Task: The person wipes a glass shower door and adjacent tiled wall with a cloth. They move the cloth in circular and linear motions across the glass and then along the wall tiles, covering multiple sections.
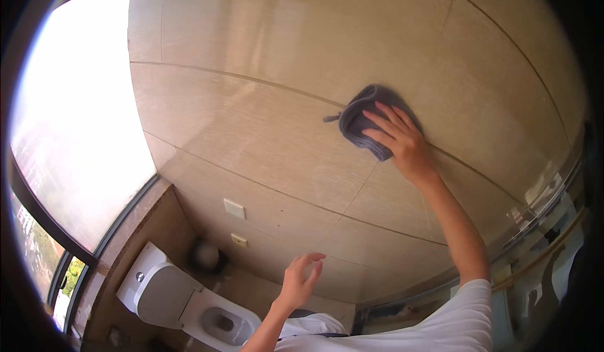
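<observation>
A dark grey-blue cloth (357,121) lies bunched against the beige tiled wall (264,135), over a grout line. My right hand (401,139) presses it there with spread fingers, the arm stretched up to the wall. From the cloth's left side sticks out a small loop or tag. Lower down, in front of the wall, my left hand (302,276) hangs in the air with bent fingers, thumb and index apart. Nothing shows in it.
A white toilet (172,290) with its lid raised stands at lower left, a dark bin (207,257) beside it. Above are a white wall plate (234,208) and a yellowish socket plate (239,240). A bright window (85,116) fills the left. Glass and a rail (542,262) run along the lower right.
</observation>
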Available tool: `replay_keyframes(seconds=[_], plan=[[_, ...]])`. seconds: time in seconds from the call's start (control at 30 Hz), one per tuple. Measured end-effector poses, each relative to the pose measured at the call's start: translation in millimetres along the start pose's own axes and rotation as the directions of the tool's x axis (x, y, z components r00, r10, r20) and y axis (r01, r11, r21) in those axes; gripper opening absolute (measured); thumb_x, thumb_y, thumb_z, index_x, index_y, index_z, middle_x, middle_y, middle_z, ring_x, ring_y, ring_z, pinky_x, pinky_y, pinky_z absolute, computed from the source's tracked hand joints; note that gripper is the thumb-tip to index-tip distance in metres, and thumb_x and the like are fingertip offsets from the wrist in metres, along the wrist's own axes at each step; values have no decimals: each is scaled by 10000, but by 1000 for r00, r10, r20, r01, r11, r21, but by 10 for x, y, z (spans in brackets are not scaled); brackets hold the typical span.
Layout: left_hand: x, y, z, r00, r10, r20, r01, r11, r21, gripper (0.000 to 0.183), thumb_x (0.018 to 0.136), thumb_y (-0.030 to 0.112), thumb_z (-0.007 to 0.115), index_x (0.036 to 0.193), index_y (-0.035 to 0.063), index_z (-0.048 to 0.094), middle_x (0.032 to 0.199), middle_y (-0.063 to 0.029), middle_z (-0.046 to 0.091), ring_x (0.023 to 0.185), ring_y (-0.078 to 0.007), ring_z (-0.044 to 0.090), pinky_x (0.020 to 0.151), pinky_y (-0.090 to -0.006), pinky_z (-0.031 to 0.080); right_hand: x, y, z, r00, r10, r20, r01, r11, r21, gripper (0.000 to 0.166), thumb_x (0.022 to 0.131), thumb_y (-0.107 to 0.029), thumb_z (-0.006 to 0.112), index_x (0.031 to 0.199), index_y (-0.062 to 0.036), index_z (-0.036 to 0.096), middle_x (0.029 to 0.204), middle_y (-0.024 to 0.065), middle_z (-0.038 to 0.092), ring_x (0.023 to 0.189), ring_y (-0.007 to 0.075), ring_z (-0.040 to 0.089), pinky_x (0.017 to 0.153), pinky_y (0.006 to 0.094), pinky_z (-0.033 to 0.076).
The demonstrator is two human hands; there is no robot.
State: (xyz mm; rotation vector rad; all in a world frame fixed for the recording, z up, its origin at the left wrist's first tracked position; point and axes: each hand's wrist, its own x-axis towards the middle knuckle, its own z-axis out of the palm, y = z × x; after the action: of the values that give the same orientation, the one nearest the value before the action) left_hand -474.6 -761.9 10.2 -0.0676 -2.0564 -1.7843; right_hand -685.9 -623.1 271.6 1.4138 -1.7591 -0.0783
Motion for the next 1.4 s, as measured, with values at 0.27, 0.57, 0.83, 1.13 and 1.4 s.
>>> replay_keyframes(seconds=[0.27, 0.57, 0.83, 1.13, 1.4], plan=[[40, -29, 197, 991, 5, 136, 4, 998, -62, 215, 936, 141, 577, 1128, 66, 638, 1119, -141, 654, 1014, -315, 606, 909, -399, 481, -1305, -1069, 1289, 881, -152, 448, 165, 986, 10, 441, 867, -134, 527, 1298, -199, 594, 1483, 34, 451, 1339, 206, 452, 1140, 382, 329], [-75, -252, 137, 997, -30, 73, 32, 999, -20, 238, 936, 150, 576, 1149, 57, 628, 1138, -117, 653, 1013, -319, 575, 895, -398, 490, 154, -170, 331, 981, 142, -129, -165, 967, -193, 481, 832, -12, 584, 1264, -214, 642, 1413, 77, 537, 1316, 335, 464, 1054, 500, 351], [-93, -314, -7, 999, 10, 36, -11, 1000, 22, 266, 905, 121, 598, 1162, 53, 591, 1144, -121, 617, 1055, -297, 559, 882, -399, 494, -874, -1034, 1312, 881, -66, 469, 70, 998, 10, 584, 852, -86, 532, 1407, -264, 498, 1516, 67, 400, 1372, 216, 406, 1124, 412, 315], [167, -309, -38, 999, 17, 50, -19, 999, 32, 215, 920, 113, 558, 1126, 90, 615, 1094, -127, 625, 1026, -320, 581, 897, -416, 473, -477, -835, 964, 972, 168, 166, -160, 985, -58, 511, 923, -92, 490, 1433, -119, 463, 1526, 119, 374, 1390, 316, 380, 1129, 449, 335], [171, -342, 80, 989, 11, 150, -23, 997, 75, 189, 925, 101, 555, 1098, 82, 629, 1118, -126, 637, 1053, -334, 576, 918, -419, 466, -681, -376, 658, 992, -120, 33, 122, 992, -42, 377, 873, -93, 559, 1241, -60, 635, 1327, 68, 603, 1239, 199, 554, 1042, 356, 440]])
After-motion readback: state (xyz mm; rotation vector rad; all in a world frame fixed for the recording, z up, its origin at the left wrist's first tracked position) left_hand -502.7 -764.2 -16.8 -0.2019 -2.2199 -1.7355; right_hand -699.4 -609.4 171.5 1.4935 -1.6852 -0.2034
